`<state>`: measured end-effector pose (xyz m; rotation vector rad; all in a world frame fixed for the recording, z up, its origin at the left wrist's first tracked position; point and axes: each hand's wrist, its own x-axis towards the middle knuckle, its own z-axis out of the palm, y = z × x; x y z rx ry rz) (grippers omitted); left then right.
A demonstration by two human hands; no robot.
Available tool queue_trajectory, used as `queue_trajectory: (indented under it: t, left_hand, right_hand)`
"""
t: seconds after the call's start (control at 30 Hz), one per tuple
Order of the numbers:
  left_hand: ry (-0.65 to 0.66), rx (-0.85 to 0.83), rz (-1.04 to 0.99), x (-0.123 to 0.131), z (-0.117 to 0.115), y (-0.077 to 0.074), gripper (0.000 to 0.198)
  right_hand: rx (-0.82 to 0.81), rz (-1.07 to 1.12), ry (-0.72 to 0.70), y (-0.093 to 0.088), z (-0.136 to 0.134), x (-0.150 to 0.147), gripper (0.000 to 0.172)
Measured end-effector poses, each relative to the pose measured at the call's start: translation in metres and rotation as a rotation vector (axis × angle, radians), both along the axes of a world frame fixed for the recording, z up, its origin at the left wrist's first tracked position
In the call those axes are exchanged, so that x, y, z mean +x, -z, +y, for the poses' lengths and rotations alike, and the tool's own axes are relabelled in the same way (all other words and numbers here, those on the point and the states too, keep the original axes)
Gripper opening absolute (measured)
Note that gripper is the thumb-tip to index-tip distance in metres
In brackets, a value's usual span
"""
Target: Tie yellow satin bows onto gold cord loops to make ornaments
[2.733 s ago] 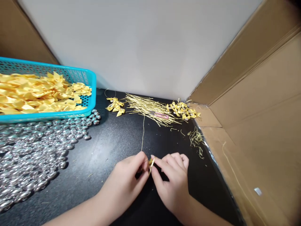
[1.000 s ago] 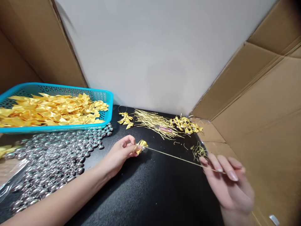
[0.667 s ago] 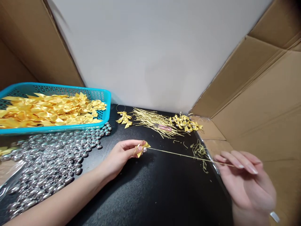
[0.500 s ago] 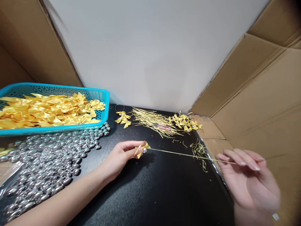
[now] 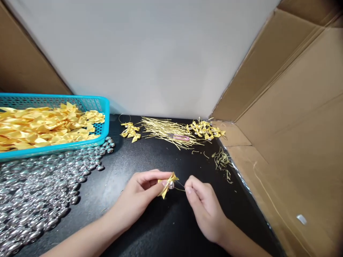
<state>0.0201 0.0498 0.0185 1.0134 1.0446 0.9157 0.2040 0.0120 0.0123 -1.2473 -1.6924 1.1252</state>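
My left hand (image 5: 144, 192) pinches a small yellow ribbon bow (image 5: 167, 182) with a silver bead at its centre, low over the black table (image 5: 150, 157). My right hand (image 5: 200, 200) is closed close beside it, pinching the thin gold thread (image 5: 180, 187) that runs out of the bow. The two hands are almost touching. Most of the thread is hidden in my right fingers.
A turquoise basket (image 5: 103, 117) of yellow bows stands at the left, with several silver beads (image 5: 40, 192) spread before it. Gold thread pieces (image 5: 168, 130), finished bows (image 5: 206, 130), two more bows (image 5: 130, 131) and thread scraps (image 5: 221, 160) lie at the back. Cardboard walls (image 5: 289, 117) close the right.
My right hand, earlier stretched far right pulling the gold thread taut, has come back in next to the bow. My left hand has kept hold of the bow and moved slightly nearer.
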Motion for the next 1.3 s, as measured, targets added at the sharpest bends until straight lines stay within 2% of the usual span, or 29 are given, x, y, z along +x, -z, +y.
queue_trajectory:
  t: [0.07, 0.1, 0.23, 0.3, 0.43, 0.53, 0.63, 0.73, 0.83, 0.93, 1.03, 1.1, 1.2, 1.3]
  left_hand:
    - [0.000, -0.007, -0.013, 0.002, -0.003, 0.000, 0.014]
    - [-0.006, -0.020, -0.018, 0.002, -0.003, 0.002, 0.015]
    - [-0.080, -0.144, -0.076, -0.002, -0.001, 0.009, 0.022]
    - [-0.122, -0.215, -0.155, -0.005, 0.003, 0.011, 0.026]
    - [-0.233, -0.278, -0.333, -0.010, 0.014, 0.008, 0.032]
    - [-0.346, -0.291, -0.406, -0.014, 0.022, 0.001, 0.027]
    - [-0.400, -0.277, -0.455, -0.020, 0.027, -0.007, 0.025]
    - [-0.381, -0.270, -0.492, -0.024, 0.028, -0.012, 0.025]
    - [-0.334, -0.258, -0.516, -0.024, 0.025, -0.014, 0.027]
    - [-0.233, -0.177, -0.470, -0.022, 0.018, -0.013, 0.028]
    - [-0.103, -0.029, -0.310, -0.019, 0.009, -0.011, 0.019]
    - [-0.022, 0.074, -0.179, -0.018, 0.003, -0.011, 0.011]
    - [0.088, 0.178, -0.027, -0.014, -0.003, -0.014, 0.012]
    - [0.131, 0.223, 0.042, -0.010, -0.007, -0.017, 0.015]
  right_hand:
    - [-0.014, 0.067, -0.043, -0.001, -0.002, 0.002, 0.033]
    - [-0.051, 0.172, -0.083, -0.002, -0.003, 0.005, 0.035]
    - [-0.328, 0.851, -0.264, -0.009, -0.006, 0.023, 0.041]
    - [-0.438, 1.008, -0.299, -0.012, -0.004, 0.034, 0.038]
    - [-0.553, 0.965, -0.329, -0.015, 0.005, 0.055, 0.027]
    - [-0.644, 0.872, -0.320, -0.012, 0.015, 0.061, 0.028]
    - [-0.725, 0.780, -0.182, -0.003, 0.025, 0.058, 0.033]
    - [-0.739, 0.701, -0.099, 0.010, 0.032, 0.048, 0.032]
    - [-0.695, 0.581, -0.121, 0.021, 0.033, 0.035, 0.034]
    - [-0.490, 0.360, -0.081, 0.024, 0.028, 0.021, 0.039]
    - [-0.139, 0.170, 0.058, 0.016, 0.017, 0.008, 0.035]
    - [0.022, 0.135, 0.106, 0.009, 0.008, 0.000, 0.032]
    - [0.168, 0.100, 0.137, 0.001, -0.003, -0.007, 0.025]
    - [0.241, 0.050, 0.125, -0.002, -0.008, -0.009, 0.019]
